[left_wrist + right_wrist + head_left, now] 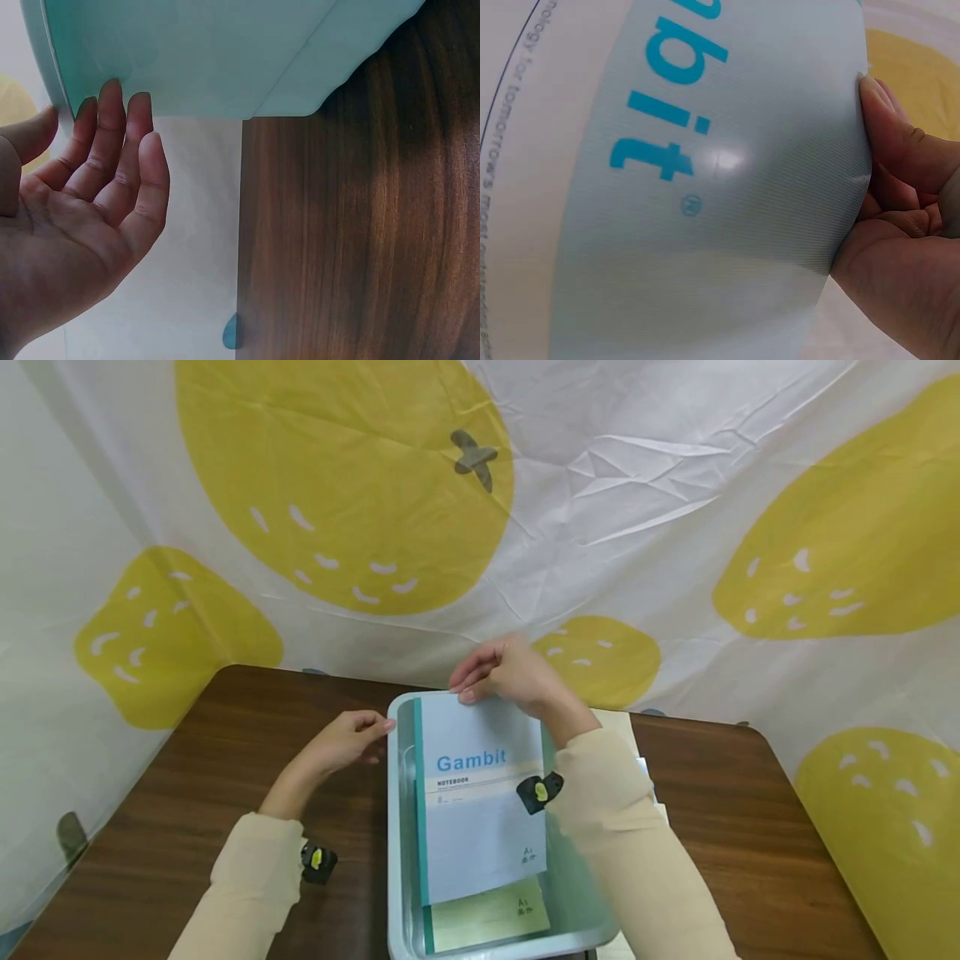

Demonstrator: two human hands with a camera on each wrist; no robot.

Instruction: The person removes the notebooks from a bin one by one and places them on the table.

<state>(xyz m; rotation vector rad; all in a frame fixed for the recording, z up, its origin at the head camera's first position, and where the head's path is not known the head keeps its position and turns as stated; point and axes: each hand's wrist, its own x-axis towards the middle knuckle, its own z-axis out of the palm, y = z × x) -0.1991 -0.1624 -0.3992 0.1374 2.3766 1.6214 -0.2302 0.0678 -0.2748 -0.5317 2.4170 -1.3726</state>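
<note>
Notebook [480, 831] — in right grip [513, 677]

Right wrist view: I log white glare on glossy pale-blue rectangular notebook [727, 187]; behind it, yellow-printed white fabric sheet [919, 82] blurs.

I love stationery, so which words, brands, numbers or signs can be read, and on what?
"Gambit®": upper notebook.
"NOTEBOOK": upper notebook.
"nology for tomorrow's most": upper notebook, cut off at the start, the rest blurred.
"A1", handwritten, apparently: upper notebook and yellow lower notebook.
The handwritten characters beneath each and other small cover print are too unclear to read.
</note>
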